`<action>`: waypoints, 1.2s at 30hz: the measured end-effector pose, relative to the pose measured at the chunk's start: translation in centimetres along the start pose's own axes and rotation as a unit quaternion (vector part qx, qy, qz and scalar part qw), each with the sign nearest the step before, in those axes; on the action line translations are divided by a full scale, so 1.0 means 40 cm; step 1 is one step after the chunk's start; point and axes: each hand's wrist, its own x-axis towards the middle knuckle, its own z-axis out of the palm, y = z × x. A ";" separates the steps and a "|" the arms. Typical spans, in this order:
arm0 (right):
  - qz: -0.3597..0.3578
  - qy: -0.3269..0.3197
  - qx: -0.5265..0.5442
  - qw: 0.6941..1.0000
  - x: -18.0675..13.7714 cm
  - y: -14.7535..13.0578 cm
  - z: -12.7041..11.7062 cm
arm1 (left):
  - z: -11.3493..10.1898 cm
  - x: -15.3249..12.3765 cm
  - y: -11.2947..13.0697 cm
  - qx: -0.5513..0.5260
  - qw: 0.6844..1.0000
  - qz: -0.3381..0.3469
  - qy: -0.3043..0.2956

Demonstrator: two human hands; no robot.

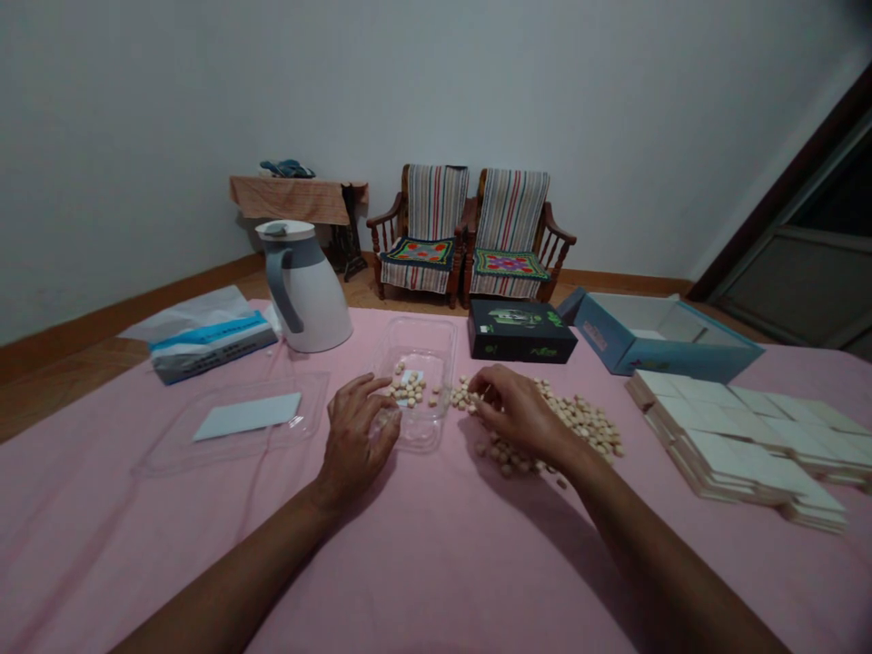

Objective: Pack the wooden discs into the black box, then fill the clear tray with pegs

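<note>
My left hand [360, 434] curls its fingers and thumb around the near left corner of a clear plastic box [423, 434]. Inside the box lie several small round wooden pieces [412, 392] and a bit of white paper. To the right of the box, a loose pile of the same wooden pieces [587, 420] spreads over the cloth. My right hand [512, 409] is at the pile's left side, thumb and fingertips brought together at a small wooden piece. The fingers partly hide what is between them.
On the pink cloth [422, 563], a clear lid [313, 400] with a white strip lies left. Behind it stand a tissue pack [214, 345] and a white jug [320, 304]. A black box [521, 331], a blue open box [654, 350] and stacked wooden squares [736, 436] are right.
</note>
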 end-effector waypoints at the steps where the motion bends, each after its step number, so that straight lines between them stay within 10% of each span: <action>1: -0.012 0.029 0.063 0.998 0.004 -0.010 -0.007 | 0.000 0.000 0.000 0.001 1.000 -0.001 -0.002; 5: -0.020 0.043 0.097 0.994 0.002 -0.027 -0.021 | 0.001 0.001 -0.001 0.000 1.000 0.002 0.002; 10: -0.006 -0.175 -0.127 0.976 -0.032 -0.006 0.006 | 0.001 0.001 0.000 -0.001 1.000 0.013 0.010; 14: -0.024 -0.223 -0.221 0.949 -0.047 0.006 0.056 | 0.001 -0.001 -0.002 0.004 1.000 0.016 0.013; 23: 0.008 -0.153 -0.136 0.979 -0.023 0.035 0.007 | 0.003 -0.002 -0.002 -0.004 1.000 0.012 0.008; 31: 0.002 0.137 0.223 0.965 0.023 -0.004 0.000 | 0.001 0.000 -0.003 -0.001 1.000 0.014 0.008; 36: 0.013 0.136 0.021 0.990 0.021 0.038 0.013 | 0.002 -0.001 -0.002 0.001 1.000 0.016 0.011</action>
